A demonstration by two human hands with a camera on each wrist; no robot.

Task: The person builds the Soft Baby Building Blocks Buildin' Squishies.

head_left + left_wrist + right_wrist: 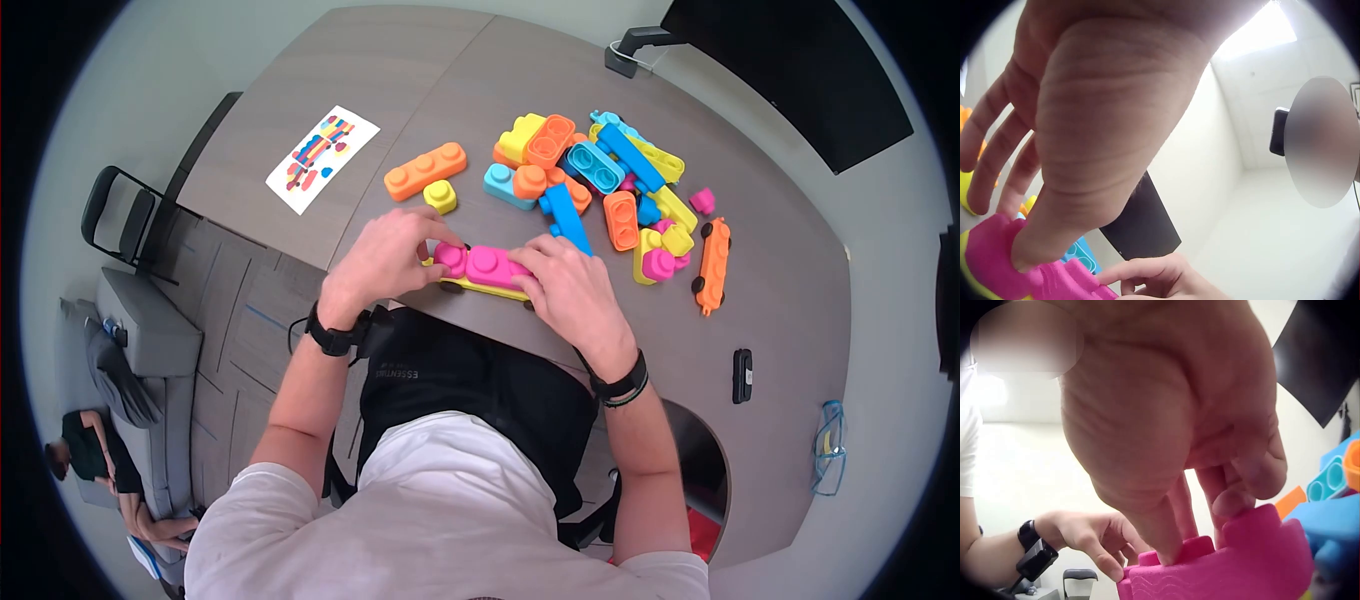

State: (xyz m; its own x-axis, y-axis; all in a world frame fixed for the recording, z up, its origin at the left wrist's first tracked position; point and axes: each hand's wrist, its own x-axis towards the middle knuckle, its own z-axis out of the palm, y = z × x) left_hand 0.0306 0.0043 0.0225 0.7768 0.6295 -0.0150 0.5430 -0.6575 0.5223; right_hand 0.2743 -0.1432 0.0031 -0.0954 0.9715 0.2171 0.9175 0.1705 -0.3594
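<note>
A yellow wheeled base [478, 289] stands at the table's near edge, in front of the person. Two pink blocks sit in a row on top of it: a small pink block [451, 260] at the left and a long pink block [489, 264] beside it. The left hand [385, 258] pinches the small one, its thumb pressed to the near side in the left wrist view. With thumb and fingers, the right hand [575, 290] grips the right part of the long block, whose studs [1254, 522] show in the right wrist view.
Beyond the hands lie an orange block [427, 171], a yellow block [440, 196] and a pile of mixed blocks [598, 167]. An orange wheeled base [712, 268] is at right, a black device [742, 376] nearer. A picture sheet [322, 160] lies at left; a monitor [800, 75] overhangs the back.
</note>
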